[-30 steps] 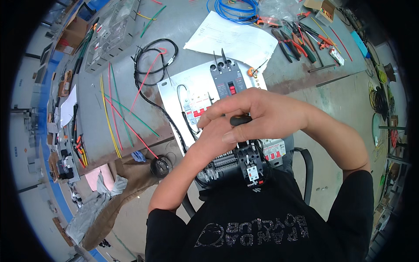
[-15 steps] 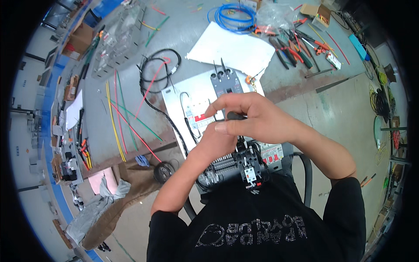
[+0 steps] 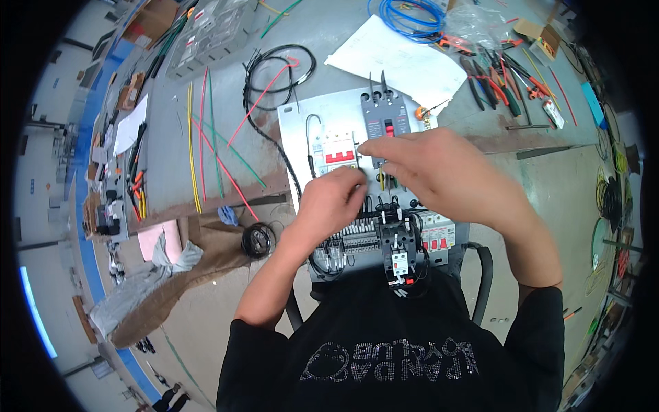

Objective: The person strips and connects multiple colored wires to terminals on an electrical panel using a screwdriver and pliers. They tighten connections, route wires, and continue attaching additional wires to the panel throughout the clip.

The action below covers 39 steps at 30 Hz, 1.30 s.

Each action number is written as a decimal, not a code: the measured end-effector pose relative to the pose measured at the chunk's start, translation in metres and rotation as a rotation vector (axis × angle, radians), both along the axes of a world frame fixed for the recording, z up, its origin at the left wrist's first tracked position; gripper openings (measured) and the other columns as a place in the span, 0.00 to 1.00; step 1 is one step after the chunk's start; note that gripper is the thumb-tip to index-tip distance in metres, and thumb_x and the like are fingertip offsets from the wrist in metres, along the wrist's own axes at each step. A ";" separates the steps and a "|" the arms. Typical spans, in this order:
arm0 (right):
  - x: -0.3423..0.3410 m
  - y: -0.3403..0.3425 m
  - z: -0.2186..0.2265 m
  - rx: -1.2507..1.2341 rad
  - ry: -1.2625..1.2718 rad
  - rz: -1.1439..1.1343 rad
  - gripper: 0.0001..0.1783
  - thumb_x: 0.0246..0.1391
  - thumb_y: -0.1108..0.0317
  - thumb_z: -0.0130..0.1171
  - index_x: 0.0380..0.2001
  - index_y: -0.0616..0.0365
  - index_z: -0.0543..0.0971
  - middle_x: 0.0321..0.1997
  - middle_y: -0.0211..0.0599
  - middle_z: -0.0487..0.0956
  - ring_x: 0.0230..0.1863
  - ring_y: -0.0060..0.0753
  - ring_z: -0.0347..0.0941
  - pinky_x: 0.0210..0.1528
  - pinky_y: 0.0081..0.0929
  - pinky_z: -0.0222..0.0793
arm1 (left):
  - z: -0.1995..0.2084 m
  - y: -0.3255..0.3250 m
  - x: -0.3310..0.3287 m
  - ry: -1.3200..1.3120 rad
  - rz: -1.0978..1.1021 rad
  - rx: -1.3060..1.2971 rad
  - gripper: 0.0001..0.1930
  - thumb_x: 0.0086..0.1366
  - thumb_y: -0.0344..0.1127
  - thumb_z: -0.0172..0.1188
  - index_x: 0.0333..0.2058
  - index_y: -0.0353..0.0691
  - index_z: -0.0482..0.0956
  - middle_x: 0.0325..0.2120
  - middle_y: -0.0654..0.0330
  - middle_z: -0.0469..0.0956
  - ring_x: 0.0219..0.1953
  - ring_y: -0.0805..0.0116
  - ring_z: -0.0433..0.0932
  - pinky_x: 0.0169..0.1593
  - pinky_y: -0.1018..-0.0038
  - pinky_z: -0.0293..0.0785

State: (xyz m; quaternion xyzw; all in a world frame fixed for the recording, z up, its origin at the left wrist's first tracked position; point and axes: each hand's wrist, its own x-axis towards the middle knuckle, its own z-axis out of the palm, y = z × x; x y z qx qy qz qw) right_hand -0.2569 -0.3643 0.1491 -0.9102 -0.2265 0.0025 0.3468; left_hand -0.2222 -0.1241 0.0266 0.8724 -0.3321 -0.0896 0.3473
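A metal mounting panel [image 3: 294,130] carrying electrical parts leans between me and the bench. My left hand [image 3: 333,202] is over its middle, fingers curled and closed; whatever they hold is hidden. My right hand [image 3: 439,172] reaches in from the right, index finger stretched toward the red-switched circuit breaker [image 3: 339,152], thumb apart from it. Behind that hand is a dark moulded-case breaker [image 3: 384,118] with upright black prongs. Below the hands sit a terminal strip [image 3: 360,242], a black contactor with a relay [image 3: 399,262] and small red-switched breakers [image 3: 436,240]. Short wire ends show between my hands.
A white paper sheet [image 3: 395,60], blue wire coil [image 3: 412,19] and several pliers [image 3: 491,84] lie on the bench behind the panel. Black cable [image 3: 254,82] and loose coloured wires [image 3: 206,141] are to the left. A black chair arm [image 3: 484,281] curves beside my right side.
My hands have drawn apart: the left is lower beside the red-switched breaker, the right has shifted right. The dark rounded handle seen between them no longer shows. The view has shifted slightly.
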 end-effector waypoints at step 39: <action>-0.075 -0.091 -0.021 0.716 0.289 -0.329 0.20 0.74 0.68 0.57 0.65 0.62 0.82 0.46 0.36 0.88 0.41 0.18 0.78 0.41 0.19 0.77 | -0.034 -0.059 -0.024 -0.013 0.238 0.257 0.11 0.58 0.36 0.68 0.23 0.35 0.85 0.21 0.45 0.82 0.26 0.41 0.84 0.33 0.51 0.80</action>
